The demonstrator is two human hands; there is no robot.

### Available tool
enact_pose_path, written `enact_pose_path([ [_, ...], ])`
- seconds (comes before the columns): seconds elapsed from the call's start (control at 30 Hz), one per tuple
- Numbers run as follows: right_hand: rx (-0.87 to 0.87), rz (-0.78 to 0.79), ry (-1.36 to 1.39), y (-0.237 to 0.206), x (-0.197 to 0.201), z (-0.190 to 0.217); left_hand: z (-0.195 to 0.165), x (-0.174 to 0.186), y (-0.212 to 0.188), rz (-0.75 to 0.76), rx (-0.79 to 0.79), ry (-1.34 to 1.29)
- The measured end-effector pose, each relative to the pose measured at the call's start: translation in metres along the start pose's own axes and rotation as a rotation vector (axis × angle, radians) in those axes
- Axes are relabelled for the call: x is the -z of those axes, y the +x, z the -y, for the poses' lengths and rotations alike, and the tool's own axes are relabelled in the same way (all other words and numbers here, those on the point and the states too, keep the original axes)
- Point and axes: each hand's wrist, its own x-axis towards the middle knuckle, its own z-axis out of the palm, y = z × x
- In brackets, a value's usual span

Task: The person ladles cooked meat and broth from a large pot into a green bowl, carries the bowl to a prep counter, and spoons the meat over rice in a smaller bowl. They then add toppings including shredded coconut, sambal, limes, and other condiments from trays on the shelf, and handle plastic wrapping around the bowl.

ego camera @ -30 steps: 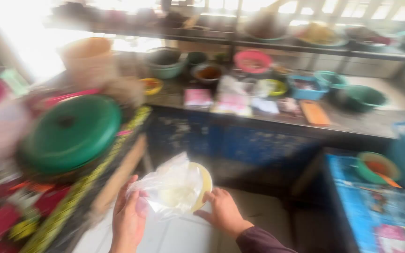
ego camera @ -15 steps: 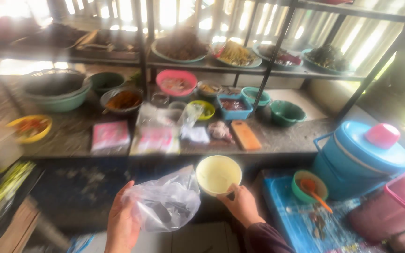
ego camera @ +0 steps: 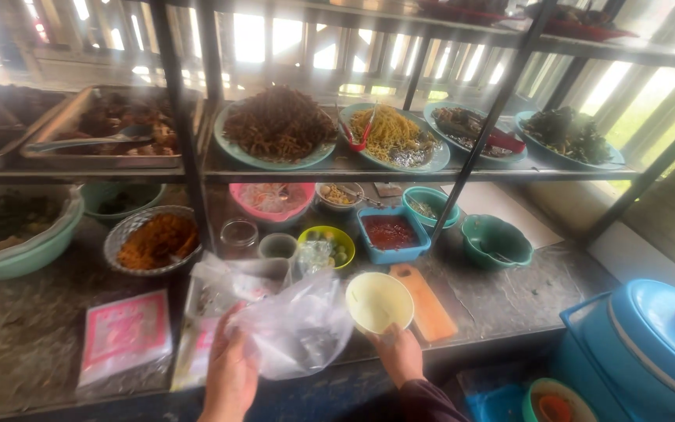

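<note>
My left hand (ego camera: 230,373) grips a clear plastic bag (ego camera: 294,328) that bulges out to the right, above the stone counter's front edge. My right hand (ego camera: 400,353) holds a pale yellow bowl (ego camera: 379,302) by its near rim, tilted so its empty inside faces me. Bag and bowl are side by side and almost touching. Just behind the bowl lies an orange cutting board (ego camera: 425,301). A blue tub of red sauce (ego camera: 390,233) and a yellow-green bowl (ego camera: 326,247) stand further back.
A metal shelf carries plates of brown fried food (ego camera: 279,125), yellow noodles (ego camera: 392,134) and dark greens (ego camera: 568,134), and a steel tray (ego camera: 103,129) with a spoon. Bowls crowd the counter (ego camera: 25,328). A blue lidded container (ego camera: 642,352) stands at right.
The view has swung from the left counter toward the food shelf and moved closer. Both hands rose to the counter edge with the bag and bowl still held.
</note>
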Motion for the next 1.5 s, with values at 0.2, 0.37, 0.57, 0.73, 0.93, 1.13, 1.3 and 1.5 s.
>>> enact_pose_path([
  [0.2,0.029,0.406,0.040,0.069,0.044,-0.006,0.054,-0.050,0.052,0.071,0.002,0.170],
  [0.37,0.056,0.590,0.748,0.103,0.131,0.002,0.096,-0.112,0.059,0.084,-0.020,0.479],
  [0.57,0.198,0.297,0.165,0.133,0.116,-0.023,0.136,-0.159,0.052,0.432,-0.314,1.053],
  [0.73,0.005,0.213,0.316,0.136,0.094,-0.077,0.139,-0.122,0.047,0.362,-0.506,1.676],
  [0.93,-0.275,0.520,1.039,0.120,0.082,-0.088,0.165,-0.073,0.056,-0.078,0.188,0.786],
  [1.13,0.122,0.618,0.356,0.097,0.065,-0.090,0.187,-0.046,0.073,-0.114,0.470,0.106],
  [1.3,0.201,0.434,0.052,0.087,0.031,-0.105,0.195,-0.064,0.079,-0.025,0.257,0.847],
  [1.5,0.200,0.402,0.169,0.075,0.026,-0.101,0.194,-0.064,0.114,0.248,-0.196,1.173],
])
